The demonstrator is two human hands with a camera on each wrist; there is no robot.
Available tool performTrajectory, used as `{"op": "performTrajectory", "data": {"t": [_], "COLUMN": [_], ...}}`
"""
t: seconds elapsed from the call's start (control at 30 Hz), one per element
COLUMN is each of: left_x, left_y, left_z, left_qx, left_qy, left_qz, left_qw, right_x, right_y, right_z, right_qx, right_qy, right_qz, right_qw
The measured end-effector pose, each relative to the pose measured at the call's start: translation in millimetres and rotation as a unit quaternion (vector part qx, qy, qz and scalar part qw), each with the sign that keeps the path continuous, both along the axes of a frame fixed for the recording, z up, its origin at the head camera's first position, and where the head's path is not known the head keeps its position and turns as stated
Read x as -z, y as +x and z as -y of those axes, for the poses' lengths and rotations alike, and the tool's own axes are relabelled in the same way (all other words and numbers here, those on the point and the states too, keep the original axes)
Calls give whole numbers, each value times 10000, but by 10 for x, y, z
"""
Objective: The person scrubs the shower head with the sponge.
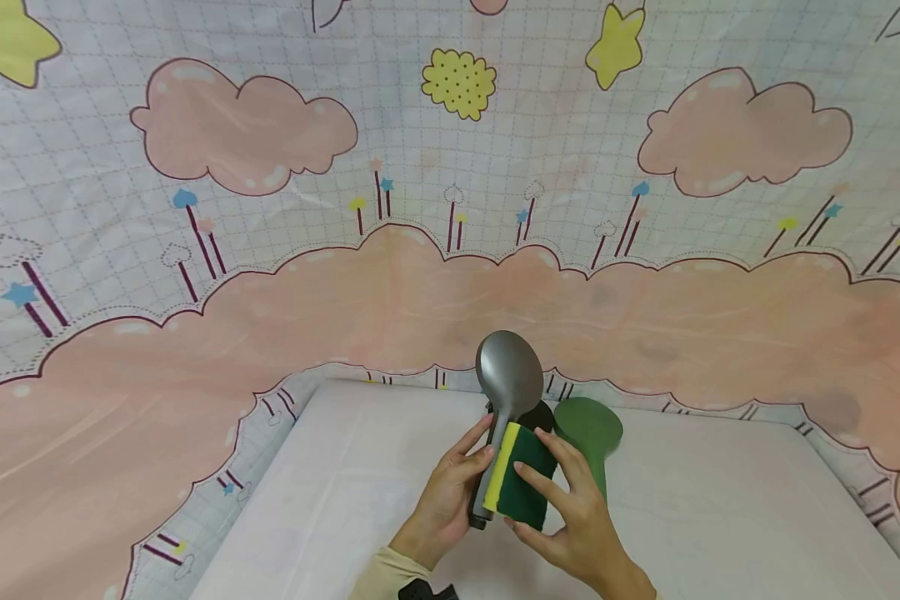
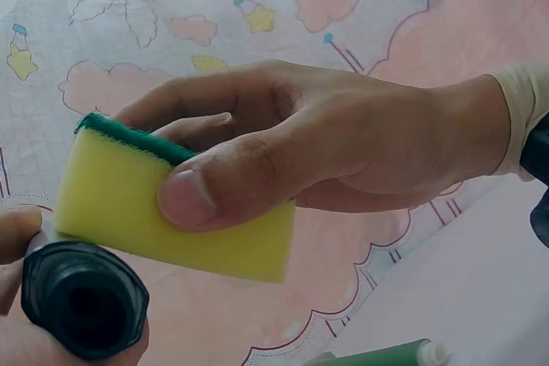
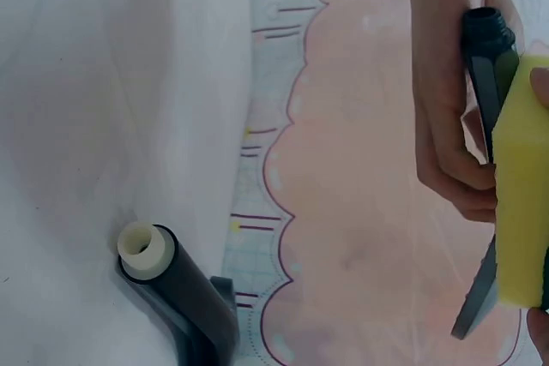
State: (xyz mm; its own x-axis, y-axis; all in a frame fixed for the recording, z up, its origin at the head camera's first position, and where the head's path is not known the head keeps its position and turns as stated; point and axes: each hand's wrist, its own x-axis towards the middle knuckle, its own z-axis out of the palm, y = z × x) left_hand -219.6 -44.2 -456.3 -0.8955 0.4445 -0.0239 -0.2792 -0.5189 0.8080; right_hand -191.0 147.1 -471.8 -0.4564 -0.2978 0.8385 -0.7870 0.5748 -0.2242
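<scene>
A grey shower head (image 1: 508,372) stands nearly upright in my left hand (image 1: 441,500), which grips its handle. In the left wrist view the hollow dark end of the handle (image 2: 86,302) faces the camera, with fingers of that hand behind it. My right hand (image 1: 579,521) pinches a yellow and green sponge (image 1: 528,477) between thumb and fingers. Its yellow side (image 3: 523,186) lies along the handle in the head and right wrist views. The shower head's far face is hidden.
Behind the hands a green shower head (image 1: 588,429) lies on the white table (image 1: 690,517). A round black object (image 1: 537,417) shows partly beside it. In the right wrist view a dark handle with a pale end (image 3: 193,306) rests on the table. Patterned cloth (image 1: 435,308) surrounds the table.
</scene>
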Motion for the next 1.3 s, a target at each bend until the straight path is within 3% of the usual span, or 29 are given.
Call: {"op": "performTrajectory", "data": {"t": [0.43,0.97,1.3], "left_x": [-29,-35,-2], "left_y": [-4,0,-10], "left_z": [-31,-6,-8], "left_qx": [-155,-460,-187], "left_qy": [137,-121,-203], "left_qz": [177,29,-178], "left_qw": [9996,9989,9995], "right_x": [55,48,-7], "right_y": [78,58,-7], "right_z": [65,35,-23], "right_qx": [-221,-278,-68], "right_qy": [-34,70,183], "right_qz": [-104,-160,33], "right_qw": [9997,9995,9998]}}
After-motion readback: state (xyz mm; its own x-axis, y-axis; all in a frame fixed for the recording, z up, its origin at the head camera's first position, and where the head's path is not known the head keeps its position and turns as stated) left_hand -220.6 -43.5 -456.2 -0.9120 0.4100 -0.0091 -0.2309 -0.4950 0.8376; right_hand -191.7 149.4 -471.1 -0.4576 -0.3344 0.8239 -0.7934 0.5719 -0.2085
